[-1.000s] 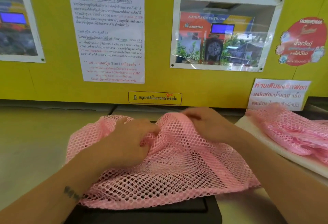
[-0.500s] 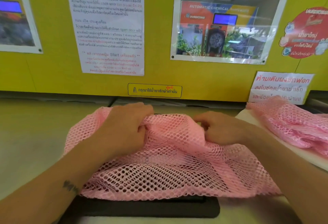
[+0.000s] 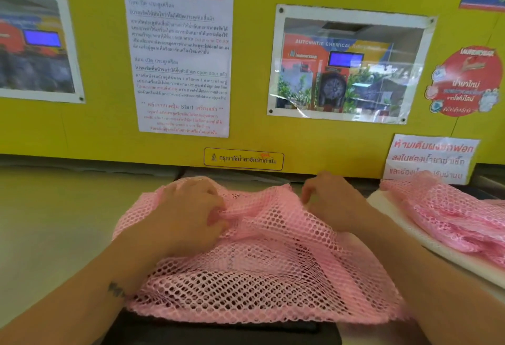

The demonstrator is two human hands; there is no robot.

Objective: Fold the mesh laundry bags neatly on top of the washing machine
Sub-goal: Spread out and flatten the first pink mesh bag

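Observation:
A pink mesh laundry bag (image 3: 262, 276) lies spread on the washing machine top (image 3: 54, 230), partly over a black panel (image 3: 218, 331) near me. My left hand (image 3: 188, 216) bunches the mesh at the bag's far left edge, fingers closed on it. My right hand (image 3: 330, 202) pinches the far edge a little to the right, fingertips curled into the mesh. Between the two hands the far edge is lifted into a ridge.
A pile of more pink mesh bags (image 3: 453, 216) rests on a white board (image 3: 404, 230) at the right. A yellow wall (image 3: 300, 137) with posted notices and stickers rises just behind the machine top.
Both hands have shifted a little along the bag's far edge and now sit further apart, with the edge gathered up between them. The camera has tilted upward.

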